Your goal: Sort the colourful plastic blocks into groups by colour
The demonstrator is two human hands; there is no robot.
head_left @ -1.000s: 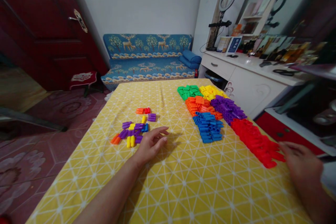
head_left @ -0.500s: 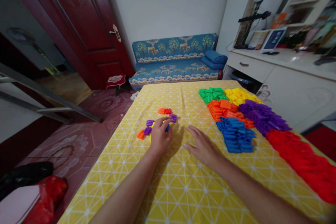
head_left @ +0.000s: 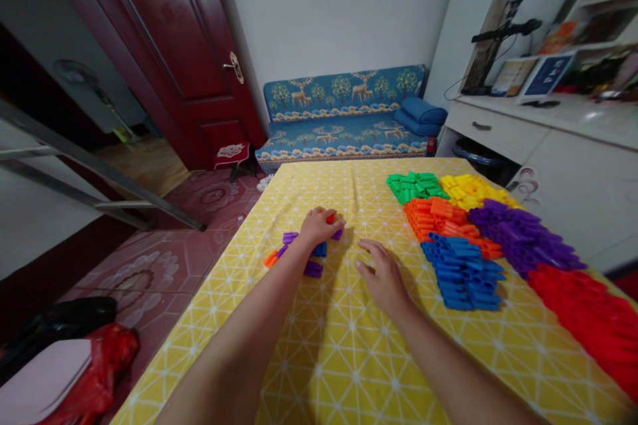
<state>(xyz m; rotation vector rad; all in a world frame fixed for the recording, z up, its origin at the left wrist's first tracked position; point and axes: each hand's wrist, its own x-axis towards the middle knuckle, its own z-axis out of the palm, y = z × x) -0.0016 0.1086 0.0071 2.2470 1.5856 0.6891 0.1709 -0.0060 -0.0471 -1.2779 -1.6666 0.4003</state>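
A yellow cloth [head_left: 353,365] with a web of white lines runs away from me, and on the floor at its near left lie a red bag [head_left: 115,362], a flat pink thing [head_left: 50,375] and a black bag [head_left: 74,319]. At the near right is the red pile [head_left: 588,322]. The right hand [head_left: 383,275] hovers or rests over the middle of the cloth, I can't tell which, its fingers loose and parted, grip released. The blue pile [head_left: 461,272] lies to its right.

On the left are the small pieces: a purple one [head_left: 313,270] nearest, a blue one [head_left: 319,250] just beyond it, an orange one [head_left: 270,259] farther left. The left hand [head_left: 322,226] curls over the far ones, a red piece [head_left: 329,218] showing by its fingers; I can't tell whether it grasps anything.

Farther off on the right come the purple pile [head_left: 528,236], the orange pile [head_left: 441,218], then the yellow pile [head_left: 476,192] and the green pile [head_left: 416,187], all close together.

Beyond the cloth stand a stool [head_left: 232,151], a blue sofa [head_left: 339,113] with deer and trees, and a dark red door [head_left: 164,26]. On the white dresser [head_left: 558,123], far right, a blue card [head_left: 548,73] bears white capitals, too blurred to read surely.
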